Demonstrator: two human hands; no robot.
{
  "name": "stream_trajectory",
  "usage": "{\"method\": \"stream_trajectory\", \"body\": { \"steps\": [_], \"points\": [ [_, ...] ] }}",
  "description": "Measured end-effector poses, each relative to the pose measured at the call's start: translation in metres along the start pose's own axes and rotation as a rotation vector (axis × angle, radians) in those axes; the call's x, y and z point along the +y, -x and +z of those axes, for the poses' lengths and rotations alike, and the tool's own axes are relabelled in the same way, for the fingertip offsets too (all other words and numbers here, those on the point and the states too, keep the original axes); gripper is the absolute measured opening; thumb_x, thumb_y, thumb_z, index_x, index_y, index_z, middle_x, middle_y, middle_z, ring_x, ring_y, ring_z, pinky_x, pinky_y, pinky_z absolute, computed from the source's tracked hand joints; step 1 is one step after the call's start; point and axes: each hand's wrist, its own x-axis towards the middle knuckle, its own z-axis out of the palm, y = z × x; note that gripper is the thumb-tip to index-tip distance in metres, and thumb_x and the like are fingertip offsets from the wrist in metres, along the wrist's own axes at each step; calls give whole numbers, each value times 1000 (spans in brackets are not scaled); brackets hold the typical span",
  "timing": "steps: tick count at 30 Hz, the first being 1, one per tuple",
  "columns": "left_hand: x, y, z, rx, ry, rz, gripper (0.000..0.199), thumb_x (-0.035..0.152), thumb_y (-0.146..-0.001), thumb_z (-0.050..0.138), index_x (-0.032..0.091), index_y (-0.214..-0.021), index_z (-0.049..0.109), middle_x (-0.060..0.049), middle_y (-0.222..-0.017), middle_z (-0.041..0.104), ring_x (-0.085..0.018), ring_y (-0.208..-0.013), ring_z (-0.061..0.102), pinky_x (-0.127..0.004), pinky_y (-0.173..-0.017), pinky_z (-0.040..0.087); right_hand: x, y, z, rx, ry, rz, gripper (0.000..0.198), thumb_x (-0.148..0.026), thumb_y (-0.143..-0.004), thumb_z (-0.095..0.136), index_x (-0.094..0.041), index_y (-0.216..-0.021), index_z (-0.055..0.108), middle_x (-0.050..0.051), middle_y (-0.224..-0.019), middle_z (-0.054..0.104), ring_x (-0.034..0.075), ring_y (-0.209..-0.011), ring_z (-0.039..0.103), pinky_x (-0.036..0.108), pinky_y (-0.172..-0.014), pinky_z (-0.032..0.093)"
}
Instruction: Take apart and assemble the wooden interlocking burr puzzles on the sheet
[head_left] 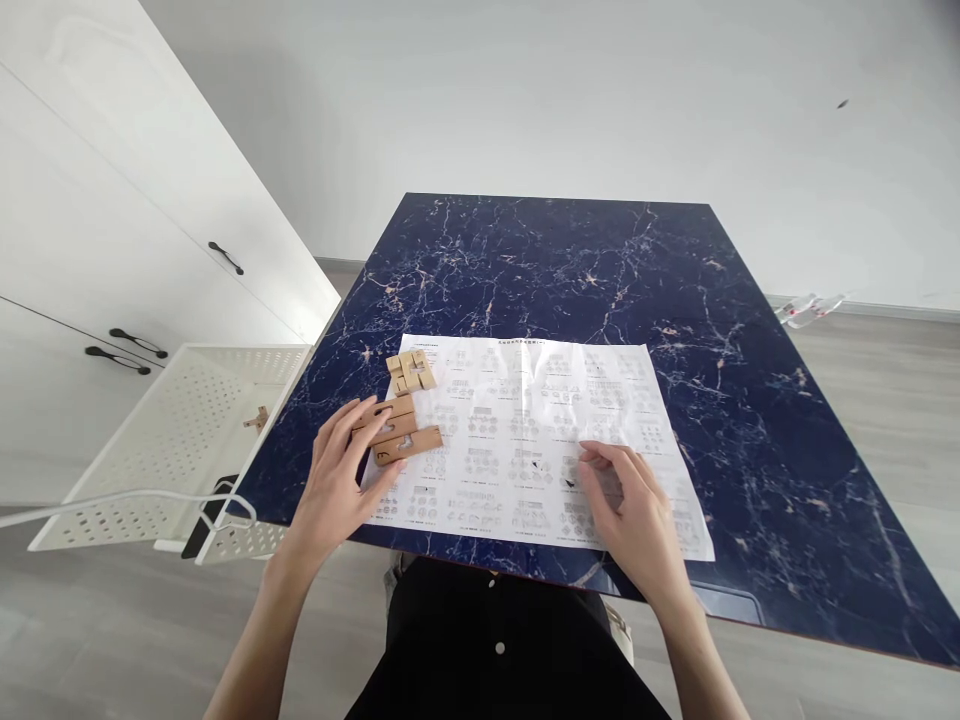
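Two brown notched wooden blocks (pixel 420 443) lie side by side on the left part of a printed paper sheet (pixel 517 400). My left hand (pixel 337 475) grips them at their left ends, the thumb at the lower block's edge and the fingertips on the upper one. Just beyond is a lighter cluster of notched wooden pieces (pixel 411 370), apart from my fingers. Over the sheet's right side, my right hand (pixel 626 500) rests with loosely bent fingers, a gap between thumb and forefinger and nothing visible in it. Rows of small diagrams cover the paper, too faint to read.
The sheet lies at the near edge of a dark blue marbled table (pixel 540 260). Left of the table stands a white perforated basket (pixel 172 430) with a small wooden piece (pixel 257 418) inside. A white cable (pixel 112 500) crosses it. White cabinets (pixel 112 180) rise behind.
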Motion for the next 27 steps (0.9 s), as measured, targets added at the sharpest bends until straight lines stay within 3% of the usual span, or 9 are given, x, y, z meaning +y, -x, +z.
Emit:
{"method": "stream_trajectory", "body": {
  "steps": [5,9,15,20,27],
  "points": [
    [-9,3,2,27,53,-181,75,61,-101,67,31,-164,39,-14,-164,48,-40,-153,44,-63,-125,44,-1,0,0,5,7,2,22,-40,-108,57,-27,-123,66,10,-114,73,32,-108,67,53,-95,55],
    [-8,3,3,83,92,-271,77,67,-98,68,30,-161,44,-15,-160,52,-39,-149,52,-60,-124,47,0,1,0,4,5,13,23,-42,-108,57,-27,-123,67,10,-113,73,32,-108,67,52,-95,56],
    [-7,6,3,156,139,-255,69,63,-97,73,32,-155,52,-12,-155,59,-37,-139,63,-56,-122,51,0,1,0,-12,4,38,25,-44,-108,57,-27,-124,67,11,-115,73,32,-109,68,52,-95,57],
    [-5,6,2,168,115,-285,69,59,-96,75,33,-155,51,-12,-156,56,-38,-144,58,-58,-122,50,0,1,1,-9,-2,41,26,-45,-109,56,-27,-124,67,11,-116,73,32,-109,67,52,-94,58],
    [-3,5,1,197,95,-309,59,51,-98,73,27,-149,55,-12,-134,63,-31,-114,70,-53,-107,59,-1,1,0,-12,4,59,25,-44,-109,56,-29,-124,68,9,-116,73,31,-110,68,51,-94,58]
  ]
}}
